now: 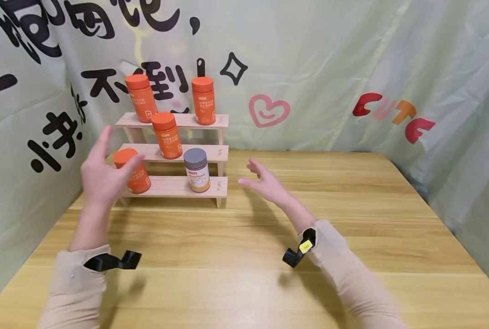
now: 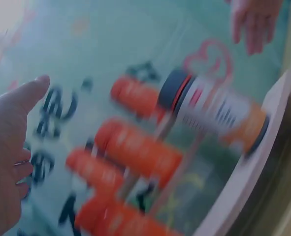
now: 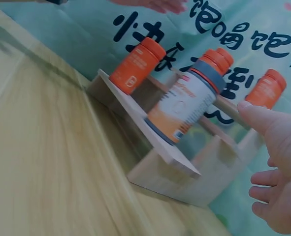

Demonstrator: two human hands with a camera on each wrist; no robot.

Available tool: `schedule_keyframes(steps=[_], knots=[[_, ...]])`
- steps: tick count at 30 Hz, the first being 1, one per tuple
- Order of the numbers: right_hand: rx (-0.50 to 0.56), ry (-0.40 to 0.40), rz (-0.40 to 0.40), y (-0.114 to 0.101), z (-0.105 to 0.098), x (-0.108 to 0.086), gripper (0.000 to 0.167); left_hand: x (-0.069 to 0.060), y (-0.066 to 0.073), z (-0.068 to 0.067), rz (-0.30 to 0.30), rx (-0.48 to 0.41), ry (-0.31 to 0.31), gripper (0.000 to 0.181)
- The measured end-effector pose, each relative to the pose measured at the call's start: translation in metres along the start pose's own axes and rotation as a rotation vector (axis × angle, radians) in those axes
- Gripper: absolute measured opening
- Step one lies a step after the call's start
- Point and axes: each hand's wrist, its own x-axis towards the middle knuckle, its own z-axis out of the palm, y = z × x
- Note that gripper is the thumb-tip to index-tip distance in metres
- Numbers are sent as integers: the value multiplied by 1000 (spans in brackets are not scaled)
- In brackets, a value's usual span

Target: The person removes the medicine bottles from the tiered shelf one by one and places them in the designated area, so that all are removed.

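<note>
Left hand [image 1: 103,180]: fingers spread, nothing gripped.
Right hand [image 1: 268,186]: fingers extended, nothing gripped.
White-and-orange cylindrical bottle [image 1: 197,177], grey-lidded: seated on bottom tier [image 1: 167,186], right hand's nine o'clock.
Four orange cylindrical bottles [image 1: 168,137]: spread across tiers.
Pale wooden rack [image 1: 216,153]: set at person's eleven o'clock.

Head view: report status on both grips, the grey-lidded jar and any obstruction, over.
Left grip, right grip: holding nothing. Grey-lidded jar: upright on bottom shelf. Left grip partly hides lower-left orange jar.
</note>
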Motion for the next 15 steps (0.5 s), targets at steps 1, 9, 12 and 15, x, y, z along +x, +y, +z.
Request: schedule_keyframes(steps=[1,9,12,15], knots=[[11,-6,0,0,4,1,79,2,-9,-5,-49,-10,12,76],[91,-42,38,4,29,10,77,6,-80,-26,-314,-169,-121,78],[93,-45,60,6,37,12,78,3,-107,-30,-380,-232,-218,80],[93,-51,80,9,44,13,79,-3,-131,-32,-444,-285,-315,81]])
